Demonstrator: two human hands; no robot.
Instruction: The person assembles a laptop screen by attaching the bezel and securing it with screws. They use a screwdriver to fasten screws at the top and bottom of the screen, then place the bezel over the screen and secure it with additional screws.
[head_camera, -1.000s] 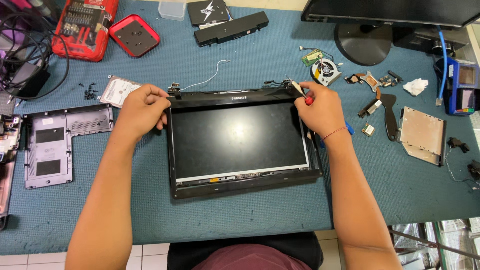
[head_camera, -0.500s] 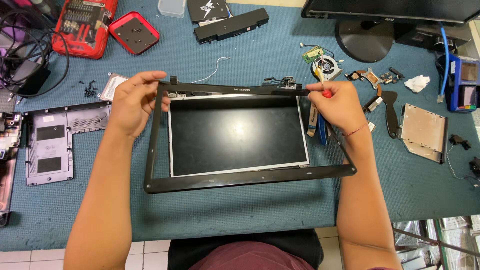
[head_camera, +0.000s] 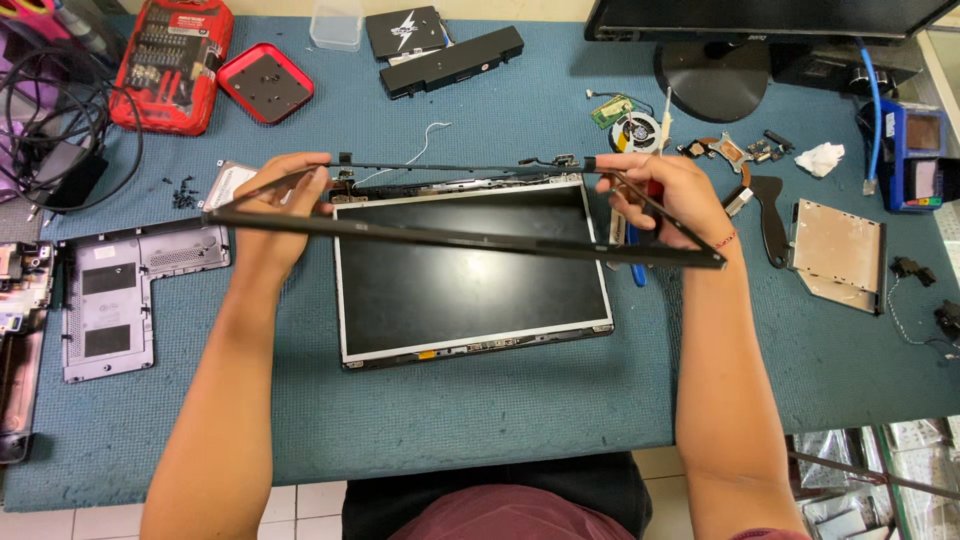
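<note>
A bare laptop screen panel (head_camera: 470, 275) lies flat on the blue mat (head_camera: 500, 400), its metal frame showing. Above it I hold the black plastic bezel (head_camera: 460, 238), lifted clear and tilted nearly edge-on. My left hand (head_camera: 285, 205) grips the bezel's left side. My right hand (head_camera: 660, 195) grips its right side and also holds a red-handled tool, mostly hidden by my fingers. A thin white wire (head_camera: 420, 140) trails from the panel's top edge.
A red screwdriver kit (head_camera: 170, 65) and a red tray (head_camera: 265, 82) sit far left, a black battery (head_camera: 450, 60) at the back, a monitor stand (head_camera: 715, 75) far right. A grey bottom cover (head_camera: 110, 300) lies left; a fan (head_camera: 632, 130), a bracket and a drive caddy (head_camera: 835, 250) lie right.
The bezel has come off the screen panel and risen, tilting up toward the camera until nearly edge-on. Both hands moved up and apart with it; the panel stays on the mat.
</note>
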